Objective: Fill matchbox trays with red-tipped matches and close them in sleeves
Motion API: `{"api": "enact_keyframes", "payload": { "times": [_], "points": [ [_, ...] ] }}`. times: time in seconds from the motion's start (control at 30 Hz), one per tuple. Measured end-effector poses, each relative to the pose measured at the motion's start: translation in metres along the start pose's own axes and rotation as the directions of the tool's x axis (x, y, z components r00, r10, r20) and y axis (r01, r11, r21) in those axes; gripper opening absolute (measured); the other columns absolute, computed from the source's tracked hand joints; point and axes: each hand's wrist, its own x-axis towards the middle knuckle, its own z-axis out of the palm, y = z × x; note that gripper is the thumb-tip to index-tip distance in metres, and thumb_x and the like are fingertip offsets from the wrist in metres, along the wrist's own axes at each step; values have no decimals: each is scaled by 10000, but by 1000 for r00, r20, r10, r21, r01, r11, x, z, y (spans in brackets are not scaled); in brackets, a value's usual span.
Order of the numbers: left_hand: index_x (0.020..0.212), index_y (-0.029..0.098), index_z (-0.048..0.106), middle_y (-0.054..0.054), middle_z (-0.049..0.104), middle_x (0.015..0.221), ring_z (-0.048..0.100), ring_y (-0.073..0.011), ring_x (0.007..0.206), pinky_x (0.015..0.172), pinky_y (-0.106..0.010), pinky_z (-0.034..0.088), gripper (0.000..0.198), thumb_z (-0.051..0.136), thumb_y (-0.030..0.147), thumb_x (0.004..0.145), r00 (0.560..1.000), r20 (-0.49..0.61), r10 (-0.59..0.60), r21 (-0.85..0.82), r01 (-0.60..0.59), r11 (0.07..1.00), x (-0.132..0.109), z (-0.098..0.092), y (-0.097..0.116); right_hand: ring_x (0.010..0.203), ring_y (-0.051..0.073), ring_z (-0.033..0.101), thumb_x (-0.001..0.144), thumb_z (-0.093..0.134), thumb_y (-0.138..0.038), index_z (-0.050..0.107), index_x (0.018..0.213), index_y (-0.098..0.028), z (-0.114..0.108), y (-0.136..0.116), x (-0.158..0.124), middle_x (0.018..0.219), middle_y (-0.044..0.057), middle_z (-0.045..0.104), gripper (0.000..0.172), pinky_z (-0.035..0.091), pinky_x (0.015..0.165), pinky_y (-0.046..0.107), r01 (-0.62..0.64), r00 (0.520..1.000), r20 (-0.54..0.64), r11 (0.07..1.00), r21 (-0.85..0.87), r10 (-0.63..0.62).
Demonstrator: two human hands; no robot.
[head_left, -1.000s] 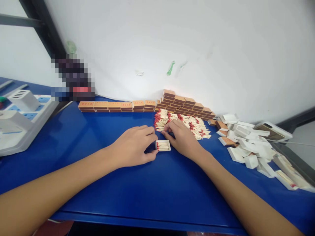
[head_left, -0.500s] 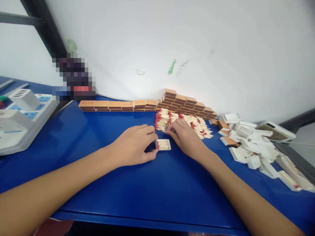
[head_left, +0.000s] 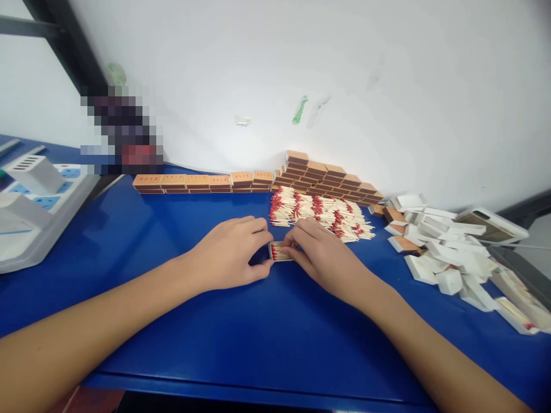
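On the blue tabletop [head_left: 267,338], just in front of the heap of loose matches [head_left: 321,212], lies the small matchbox tray [head_left: 271,252], partly filled, red heads to the left. My left hand [head_left: 235,252] grips its left end between thumb and fingers. My right hand [head_left: 316,249] reaches over its right part, thumb and fingertips drawn together; I cannot tell whether they pinch a match. Stacked matchboxes [head_left: 327,178] stand behind the heap.
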Motion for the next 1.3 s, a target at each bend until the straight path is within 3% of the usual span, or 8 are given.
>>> {"api": "enact_keyframes", "payload": {
  "times": [0.2,0.33,0.5,0.9,1.1,1.3],
  "points": [
    [1079,160,769,-76,710,1056,697,-252,977,879,-400,557,234,667,337,965,1000,4,-10,-11,10,1000,1,1,-1,935,251,618,1084,571,-230,616,998,-217,-4,8,-1,977,80,660,98,502,809,379,-62,997,-46,995,76,66],
    [1090,164,775,-70,710,1040,688,-243,938,842,-398,554,239,668,336,964,1000,-1,-1,-1,1,1000,1,0,-1,992,286,628,1070,551,-199,634,1045,-223,-5,36,-5,1009,101,664,90,497,852,413,-158,982,-107,987,-10,156],
    [1099,160,777,-77,713,1064,696,-254,979,880,-411,567,243,672,334,966,1000,-1,3,-12,-3,1000,0,-1,0,978,294,615,1061,542,-208,658,1064,-215,-4,62,-10,1004,108,625,116,504,852,430,-169,984,-59,983,-67,166],
    [1089,162,777,-81,717,1056,696,-252,983,889,-396,570,238,670,333,963,1000,1,1,-13,-1,1000,-1,0,0,907,272,599,1048,547,-239,600,931,-224,-1,66,-8,962,99,624,130,502,813,421,-208,978,-14,977,-37,208],
    [1087,166,773,-81,716,1070,698,-251,997,904,-396,563,235,661,336,968,1000,5,1,-23,-1,1000,0,0,-1,953,279,609,1034,596,-271,601,972,-220,1,61,-5,992,100,650,80,495,822,417,-227,974,-33,974,-28,226],
    [1086,175,767,-71,714,1047,687,-234,946,855,-380,551,228,660,335,964,1000,-20,15,-21,-15,1000,-1,0,-2,916,272,604,1042,559,-226,571,906,-225,2,62,-2,926,91,637,136,480,785,397,-194,980,-40,981,-28,193]
  ]
}}
